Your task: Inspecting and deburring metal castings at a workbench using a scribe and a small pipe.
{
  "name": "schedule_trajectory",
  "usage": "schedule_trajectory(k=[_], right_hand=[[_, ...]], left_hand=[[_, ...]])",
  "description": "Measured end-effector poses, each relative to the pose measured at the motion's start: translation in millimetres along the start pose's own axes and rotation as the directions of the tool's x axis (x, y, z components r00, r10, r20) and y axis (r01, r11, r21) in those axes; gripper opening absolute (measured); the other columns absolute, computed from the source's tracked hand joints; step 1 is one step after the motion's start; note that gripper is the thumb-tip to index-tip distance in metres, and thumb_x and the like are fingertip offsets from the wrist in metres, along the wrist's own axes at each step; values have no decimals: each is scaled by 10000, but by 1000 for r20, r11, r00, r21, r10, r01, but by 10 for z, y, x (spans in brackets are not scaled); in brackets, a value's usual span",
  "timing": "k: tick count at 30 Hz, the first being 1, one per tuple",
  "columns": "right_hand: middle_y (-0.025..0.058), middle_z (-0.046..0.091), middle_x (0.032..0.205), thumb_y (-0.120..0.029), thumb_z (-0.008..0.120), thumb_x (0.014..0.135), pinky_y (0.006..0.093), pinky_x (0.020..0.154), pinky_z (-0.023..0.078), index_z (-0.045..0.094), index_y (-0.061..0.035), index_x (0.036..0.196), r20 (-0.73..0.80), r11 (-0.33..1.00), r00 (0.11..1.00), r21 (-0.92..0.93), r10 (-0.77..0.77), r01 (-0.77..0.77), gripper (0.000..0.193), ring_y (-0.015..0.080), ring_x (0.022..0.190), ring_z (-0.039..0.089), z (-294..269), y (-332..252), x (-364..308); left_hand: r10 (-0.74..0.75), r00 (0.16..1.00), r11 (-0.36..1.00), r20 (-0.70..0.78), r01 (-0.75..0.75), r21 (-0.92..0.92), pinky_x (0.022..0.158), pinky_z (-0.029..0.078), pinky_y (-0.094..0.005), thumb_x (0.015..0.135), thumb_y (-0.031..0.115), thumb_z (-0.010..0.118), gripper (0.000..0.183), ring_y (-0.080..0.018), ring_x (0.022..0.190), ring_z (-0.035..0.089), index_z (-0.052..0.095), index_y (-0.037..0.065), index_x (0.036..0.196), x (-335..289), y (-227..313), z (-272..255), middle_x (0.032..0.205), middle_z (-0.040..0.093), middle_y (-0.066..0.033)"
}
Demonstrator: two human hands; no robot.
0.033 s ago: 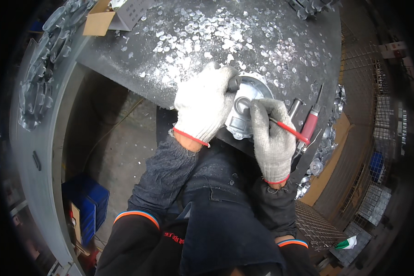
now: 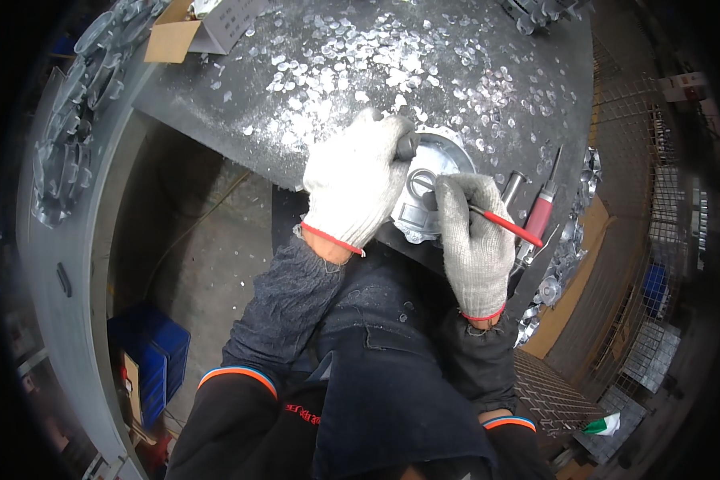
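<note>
A round, shiny metal cover [image 2: 448, 150] with a ring-shaped recess near its middle lies at the near edge of the dark table. My left hand [image 2: 358, 178], in a white knit glove with grey fingertips, is closed on the cover's left rim. My right hand [image 2: 478, 240], gloved the same way, holds a thin red-handled hand tool [image 2: 510, 226] over the cover's right side. The handle points down to the right; my fingers hide its working end. Right of that hand lie a red-and-silver tool with a thin shaft [image 2: 539, 214] and a short metal cylinder [image 2: 513, 188].
Thin metal flakes [image 2: 392, 64] are strewn over the dark table [image 2: 208, 104]. An open cardboard box [image 2: 216, 28] stands at the far left, near stacked metal parts [image 2: 76, 120]. More metal parts [image 2: 550, 290] line the right edge. A blue crate [image 2: 156, 352] sits low at left.
My right hand and the red-handled tool have shifted slightly to the right, uncovering more of the cover's central ring. My left hand and the cover stay put.
</note>
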State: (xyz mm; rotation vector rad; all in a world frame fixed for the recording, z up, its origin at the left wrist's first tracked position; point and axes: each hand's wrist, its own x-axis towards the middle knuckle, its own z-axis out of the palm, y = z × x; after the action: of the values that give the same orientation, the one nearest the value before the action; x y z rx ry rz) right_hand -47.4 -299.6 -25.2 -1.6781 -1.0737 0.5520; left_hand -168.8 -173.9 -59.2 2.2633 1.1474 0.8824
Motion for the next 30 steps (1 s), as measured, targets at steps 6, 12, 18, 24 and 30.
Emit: schedule_trajectory(k=[6,12,18,24,30], right_hand=[[87,756,874,-112,691,1071,271,689,552,710,17,1123,-14,994,997,77,75,-73,140,92,749,686,-1,45,-1],[81,752,869,-133,665,1086,274,681,548,705,5,1115,80,984,982,43,170,-174,147,102,734,683,-133,-118,46],[97,757,858,-153,649,1090,282,664,544,700,11,1111,60,982,982,49,177,-180,173,114,727,698,-118,-91,54],[111,762,876,-176,626,1103,296,659,552,709,10,1138,193,960,941,-10,277,-281,207,124,738,716,-230,-154,117],[112,755,923,-176,623,1099,322,677,565,699,18,1158,95,951,955,100,282,-291,216,164,745,727,-195,-139,74]], left_hand=[[12,1000,1000,16,-12,-16,762,583,-422,975,264,736,194,-338,888,726,780,148,1124,1,6,-17,1009,698,-122],[5,1000,1000,15,-5,17,759,581,-423,973,259,737,194,-342,887,725,780,146,1125,-14,5,-33,1012,701,-126],[33,999,999,7,-33,-16,762,582,-428,968,263,745,198,-338,890,727,783,145,1123,10,9,-17,991,698,-120],[-12,1000,1000,-9,12,25,772,586,-428,966,277,756,213,-332,884,730,796,150,1131,12,49,-34,988,699,-114],[28,1000,1000,-8,-27,14,780,593,-428,973,308,746,228,-328,899,741,801,167,1144,4,31,-3,1008,707,-114]])
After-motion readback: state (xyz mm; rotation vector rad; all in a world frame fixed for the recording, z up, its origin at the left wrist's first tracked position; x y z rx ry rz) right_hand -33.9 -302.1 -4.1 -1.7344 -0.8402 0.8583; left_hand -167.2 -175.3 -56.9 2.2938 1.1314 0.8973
